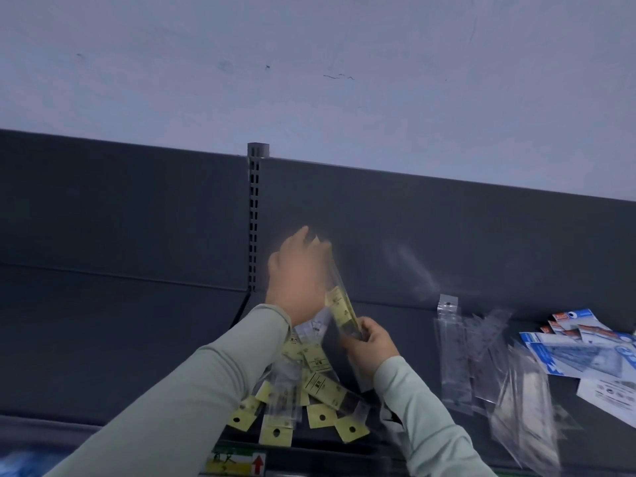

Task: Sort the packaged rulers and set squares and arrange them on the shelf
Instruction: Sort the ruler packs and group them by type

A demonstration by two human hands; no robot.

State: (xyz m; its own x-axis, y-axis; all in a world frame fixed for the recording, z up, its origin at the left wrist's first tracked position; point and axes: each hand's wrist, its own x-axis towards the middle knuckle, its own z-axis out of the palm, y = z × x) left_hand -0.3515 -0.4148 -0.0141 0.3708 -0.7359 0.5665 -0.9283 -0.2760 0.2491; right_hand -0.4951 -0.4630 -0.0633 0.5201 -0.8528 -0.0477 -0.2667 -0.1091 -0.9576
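A packaged ruler (339, 304) with a yellow card label stands nearly upright against the dark shelf back. My left hand (296, 273) holds its upper part, blurred by motion. My right hand (370, 342) pinches its lower end. Below both hands, a loose pile of yellow-label ruler packs (309, 397) lies on the shelf (120, 356), fanned out toward the front edge. To the right lie clear packs of rulers and set squares (481, 356), and further right blue-and-white set square packs (581, 352).
A slotted upright post (254, 215) divides the grey back panel. A green and yellow price strip (237, 463) runs along the shelf's front edge. Something blue (20, 464) shows at the bottom left corner. The pale wall rises above the shelf unit.
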